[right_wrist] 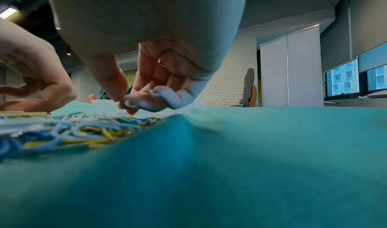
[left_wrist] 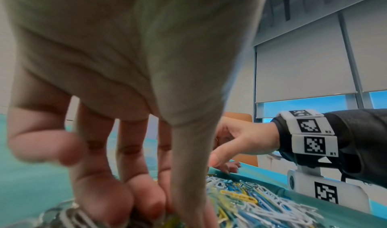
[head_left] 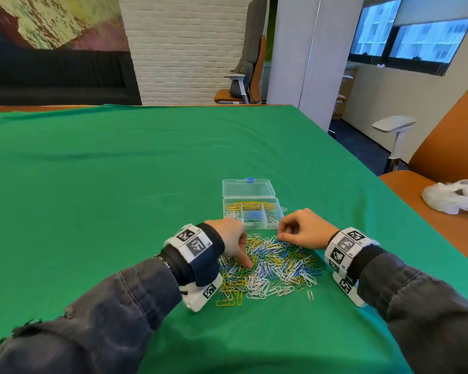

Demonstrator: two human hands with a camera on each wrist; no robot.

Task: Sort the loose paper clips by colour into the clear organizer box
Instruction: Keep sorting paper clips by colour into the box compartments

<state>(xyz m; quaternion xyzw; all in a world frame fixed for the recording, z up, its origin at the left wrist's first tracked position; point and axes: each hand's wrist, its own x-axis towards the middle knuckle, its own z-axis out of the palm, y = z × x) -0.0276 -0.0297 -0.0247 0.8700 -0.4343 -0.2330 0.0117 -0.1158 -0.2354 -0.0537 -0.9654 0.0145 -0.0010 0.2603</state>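
Note:
A heap of loose paper clips (head_left: pixel 273 268) in white, blue and yellow lies on the green cloth (head_left: pixel 119 198). Just beyond it stands the clear organizer box (head_left: pixel 250 211) with its lid tipped back; yellow clips (head_left: pixel 250 205) fill its far compartment and blue clips (head_left: pixel 253 215) the middle one. My left hand (head_left: pixel 234 240) reaches down into the heap's left side, thumb and fingers (left_wrist: pixel 146 205) closing on a yellow clip. My right hand (head_left: pixel 300 229) hovers at the heap's far edge, fingers curled, thumb and forefinger (right_wrist: pixel 127 105) pinching a white clip.
The table's right edge runs close to my right arm. An orange chair (head_left: pixel 427 184) stands beyond it with a crumpled white bag (head_left: pixel 453 197) on its seat. A white armrest (head_left: pixel 393 125) is further back. Bare green cloth spreads left and behind the box.

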